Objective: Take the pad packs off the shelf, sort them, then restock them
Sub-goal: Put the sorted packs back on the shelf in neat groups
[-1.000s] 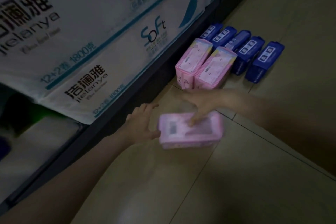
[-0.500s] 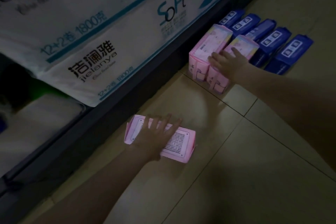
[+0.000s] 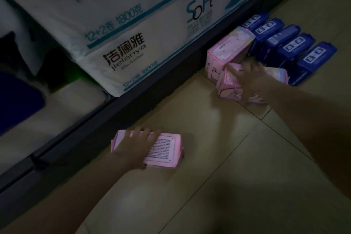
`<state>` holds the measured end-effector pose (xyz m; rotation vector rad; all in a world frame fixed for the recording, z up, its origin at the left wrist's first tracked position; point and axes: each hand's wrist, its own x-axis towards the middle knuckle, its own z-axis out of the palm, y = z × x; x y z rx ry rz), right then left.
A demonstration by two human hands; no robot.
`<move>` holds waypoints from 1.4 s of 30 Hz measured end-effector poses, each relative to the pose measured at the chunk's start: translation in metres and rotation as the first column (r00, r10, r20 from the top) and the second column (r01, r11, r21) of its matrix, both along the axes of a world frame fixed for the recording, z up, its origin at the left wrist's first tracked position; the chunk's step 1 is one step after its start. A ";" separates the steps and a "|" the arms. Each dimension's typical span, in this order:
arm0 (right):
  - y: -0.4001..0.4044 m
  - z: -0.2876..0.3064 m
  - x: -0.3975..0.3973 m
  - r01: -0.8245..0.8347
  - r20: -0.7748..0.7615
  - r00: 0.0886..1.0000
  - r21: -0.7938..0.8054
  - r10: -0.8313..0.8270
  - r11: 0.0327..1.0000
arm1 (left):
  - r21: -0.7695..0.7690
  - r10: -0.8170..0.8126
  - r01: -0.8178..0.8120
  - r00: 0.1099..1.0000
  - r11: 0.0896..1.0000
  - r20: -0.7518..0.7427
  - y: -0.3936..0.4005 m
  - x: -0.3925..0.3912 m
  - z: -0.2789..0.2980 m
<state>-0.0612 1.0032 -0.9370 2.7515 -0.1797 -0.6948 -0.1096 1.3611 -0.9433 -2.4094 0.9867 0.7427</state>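
A pink pad pack (image 3: pixel 165 150) lies flat on the floor tiles, printed label up, and my left hand (image 3: pixel 133 148) rests on its left half with fingers spread. Further right my right hand (image 3: pixel 250 80) grips a second pink pack (image 3: pixel 228 89), which is tipped over and pulled away from the row. A third pink pack (image 3: pixel 228 47) stands on edge by the shelf base. Behind it several dark blue pad packs (image 3: pixel 296 47) stand side by side in a row on the floor.
The dark shelf base (image 3: pixel 152 89) runs diagonally from lower left to upper right. On the shelf sit large white toilet-paper packs (image 3: pixel 123 30) with blue print. Beige floor tiles (image 3: pixel 228 176) stretch to the right and towards me.
My right hand has closed on the nearer standing pink pack and tipped it out of the row towards me. My left hand stays on the flat pink pack.
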 end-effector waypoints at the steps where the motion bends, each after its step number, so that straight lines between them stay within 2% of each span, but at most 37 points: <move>1: 0.000 -0.006 -0.003 -0.007 0.029 1.000 -0.045 0.008 0.999 | 0.027 0.006 -0.006 1.000 1.000 0.013 -0.001 -0.002 -0.003; 3: 0.009 -0.009 -0.007 -0.057 0.080 0.995 -0.021 0.059 0.998 | 0.061 0.012 -0.014 1.000 0.998 0.025 -0.007 -0.006 -0.004; 5: 0.029 -0.003 -0.009 -0.104 0.085 0.992 0.116 0.095 0.988 | 0.064 0.054 -0.054 0.999 0.996 0.011 -0.008 -0.009 -0.003; 10: 0.127 0.042 -0.012 -0.137 0.081 0.990 0.372 0.115 0.918 | -0.133 0.135 -0.146 0.987 0.980 -0.087 0.018 -0.014 0.028; 13: 0.190 0.087 -0.014 -0.235 0.092 0.972 0.472 0.218 0.850 | -0.179 0.101 -0.116 0.991 0.977 -0.091 0.064 -0.020 0.084; 16: 0.243 0.154 -0.019 -0.321 0.149 0.943 0.642 0.298 0.696 | -0.233 0.085 -0.114 0.988 0.966 -0.132 0.118 -0.011 0.164; 18: 0.273 0.208 -0.020 -0.398 0.222 0.913 0.675 0.343 0.621 | -0.257 0.045 -0.081 0.989 0.963 -0.141 0.144 -0.009 0.226; 22: 0.328 0.325 -0.040 -0.552 0.355 0.832 0.599 0.425 0.580 | -0.324 0.022 -0.055 0.994 0.944 -0.106 0.189 -0.029 0.348; 25: 0.371 0.408 -0.068 -0.675 0.473 0.737 0.498 0.482 0.544 | -0.420 0.056 -0.049 0.998 0.906 0.005 0.235 -0.068 0.426; 27: 0.405 0.461 -0.089 -0.735 0.555 0.676 0.470 0.484 0.488 | -0.509 0.108 -0.035 0.987 0.860 0.116 0.277 -0.101 0.474; 30: 0.468 0.530 -0.121 -0.825 0.686 0.565 0.446 0.459 0.348 | -0.611 0.231 -0.020 0.935 0.792 0.268 0.346 -0.166 0.536; 34: 0.564 0.590 -0.158 -0.926 0.835 0.368 0.367 0.409 0.085 | -0.737 0.431 -0.019 0.821 0.676 0.374 0.427 -0.246 0.579; 39: 0.677 0.617 -0.191 -0.974 0.964 0.145 0.179 0.225 -0.141 | -0.687 0.592 -0.081 0.586 0.722 0.553 0.519 -0.320 0.610; 42: 0.741 0.630 -0.201 -0.971 0.997 0.032 0.048 0.069 -0.234 | -0.669 0.655 -0.122 0.393 0.733 0.646 0.579 -0.353 0.627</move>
